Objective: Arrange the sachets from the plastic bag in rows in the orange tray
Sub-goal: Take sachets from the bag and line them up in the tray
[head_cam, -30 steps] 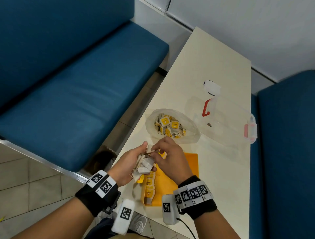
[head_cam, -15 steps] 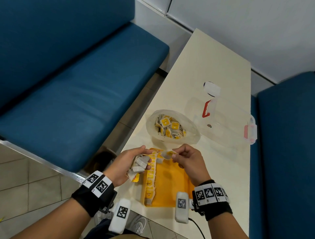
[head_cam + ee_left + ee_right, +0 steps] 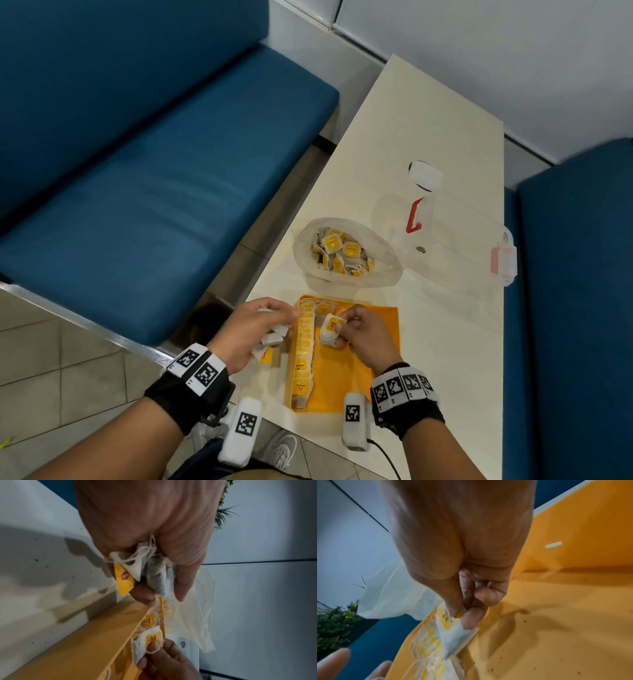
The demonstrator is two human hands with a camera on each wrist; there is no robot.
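A single sachet [image 3: 331,325] is being pinched by the right hand [image 3: 364,337] just right of the filled row [image 3: 303,353], whose long axis is running from the bottom of the frame upward along the left wall of the orange tray [image 3: 376,329] — so the right hand is the nearer one. A bundle of sachets [image 3: 272,337] is being gripped by the left hand [image 3: 251,332] left of the tray, while the plastic bag [image 3: 346,253] is lying above both hands.
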